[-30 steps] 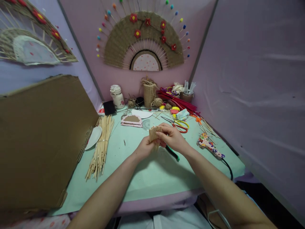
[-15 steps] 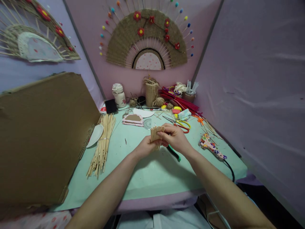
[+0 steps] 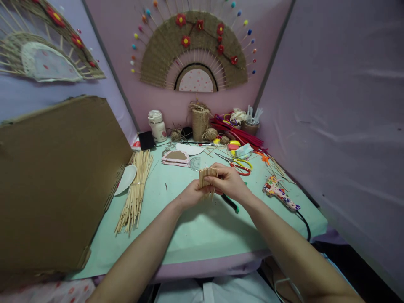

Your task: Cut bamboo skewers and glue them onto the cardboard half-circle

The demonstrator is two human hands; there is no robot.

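Note:
Both hands grip a row of short wooden sticks (image 3: 207, 173) side by side, held up over the middle of the table. My left hand (image 3: 191, 195) is closed around its left side and lower part. From the right, my right hand (image 3: 225, 181) pinches the sticks, its thumb lying across their front. Under the right hand lies a tool with black and green handles (image 3: 231, 203), its head hidden by the hand. A pair of scissors with red and yellow handles (image 3: 241, 165) lies just behind.
To the left lie a bundle of long sticks (image 3: 134, 198) and a white half-disc (image 3: 126, 179) beside a standing cardboard sheet (image 3: 63, 181). A patterned glue gun (image 3: 280, 194) with a cord is at right. Twine (image 3: 200, 123) and a white bottle (image 3: 157, 126) line the back.
The right thumb has shifted slightly left across the sticks, and the right hand has moved a little with it. Both hands keep their hold.

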